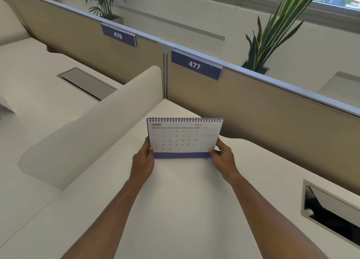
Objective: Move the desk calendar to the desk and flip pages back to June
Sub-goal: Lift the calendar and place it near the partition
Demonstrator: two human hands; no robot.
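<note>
A spiral-bound desk calendar (183, 137) stands upright on the white desk (175, 200), near the corner of the cubicle. Its front page reads JUNE 2026, with a blue strip along the bottom. My left hand (143, 160) grips the lower left corner, thumb on the front of the page. My right hand (224, 156) grips the lower right corner the same way. Both forearms reach in from the bottom of the view.
A tan partition (272, 112) with a 477 label (195, 65) runs behind the desk. A rounded white divider (93, 126) stands to the left. An open cable hatch (331, 214) sits at the right of the desk. Potted plants (272, 31) stand beyond the partition.
</note>
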